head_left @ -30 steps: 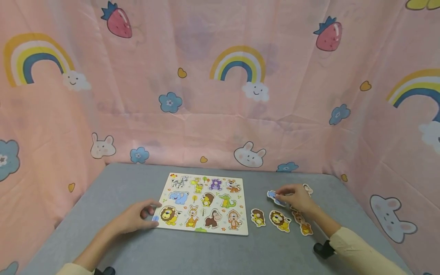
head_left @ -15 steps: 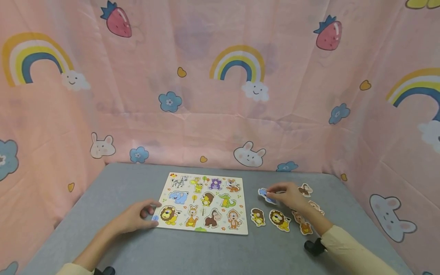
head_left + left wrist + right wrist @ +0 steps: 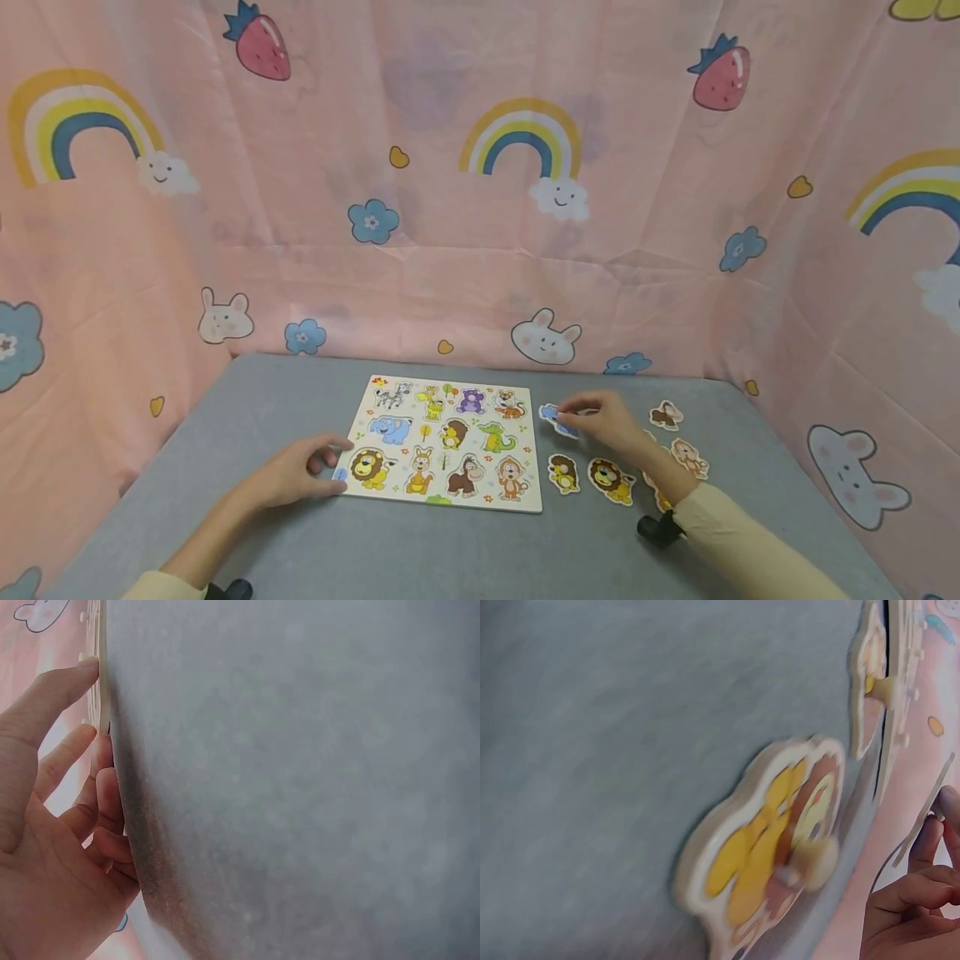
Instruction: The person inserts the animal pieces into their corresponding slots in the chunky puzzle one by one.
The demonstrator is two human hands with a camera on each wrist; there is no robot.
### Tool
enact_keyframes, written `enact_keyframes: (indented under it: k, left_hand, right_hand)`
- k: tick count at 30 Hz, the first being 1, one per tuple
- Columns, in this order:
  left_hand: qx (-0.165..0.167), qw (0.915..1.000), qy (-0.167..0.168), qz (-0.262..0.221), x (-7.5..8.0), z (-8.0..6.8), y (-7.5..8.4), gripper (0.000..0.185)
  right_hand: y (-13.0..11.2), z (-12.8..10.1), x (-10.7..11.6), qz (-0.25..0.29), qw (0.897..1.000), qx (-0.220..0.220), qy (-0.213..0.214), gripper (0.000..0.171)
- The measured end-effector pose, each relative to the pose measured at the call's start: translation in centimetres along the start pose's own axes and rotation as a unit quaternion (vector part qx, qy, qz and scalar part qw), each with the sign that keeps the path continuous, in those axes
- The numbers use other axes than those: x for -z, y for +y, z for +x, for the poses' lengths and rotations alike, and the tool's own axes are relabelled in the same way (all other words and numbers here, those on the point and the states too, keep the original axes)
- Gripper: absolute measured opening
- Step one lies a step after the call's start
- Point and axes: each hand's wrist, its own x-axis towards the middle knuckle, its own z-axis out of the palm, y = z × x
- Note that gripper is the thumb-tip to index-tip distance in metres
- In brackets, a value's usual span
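My right hand [image 3: 611, 421] pinches a blue elephant puzzle piece [image 3: 551, 413] by its top, holding it just off the right edge of the puzzle board [image 3: 517, 507]. In the right wrist view the elephant piece is seen edge-on between thumb and fingers. At the board's near left corner, my left hand [image 3: 296, 473] holds the edge between thumb and fingers; the left wrist view shows the thumb at the board's side, the lower fingers curled. The board carries pictures of several animals, among them a blue elephant in the middle row.
A hedgehog piece [image 3: 562, 473] and a lion piece [image 3: 609, 481] lie right of the board, knobs up. Beyond them are a monkey piece [image 3: 690, 458] and a brown gorilla piece [image 3: 665, 414]. The right forearm partly hides a kangaroo piece. Pink patterned cloth [image 3: 450, 275] surrounds the grey table.
My right hand has carried the elephant piece left, from among the loose pieces to beside the board. The gorilla and monkey pieces have come into fuller view. The left hand stays put.
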Motion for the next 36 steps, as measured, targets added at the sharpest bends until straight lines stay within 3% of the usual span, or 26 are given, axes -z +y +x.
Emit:
enact_keyframes:
  k: [36]
  left_hand:
    - [-0.006,0.9998,-0.001,-0.017,0.0,-0.1,0.2,0.052]
  right_hand:
    - [-5.0,4.3,-7.1,0.127,0.991,0.030,-0.004,0.016]
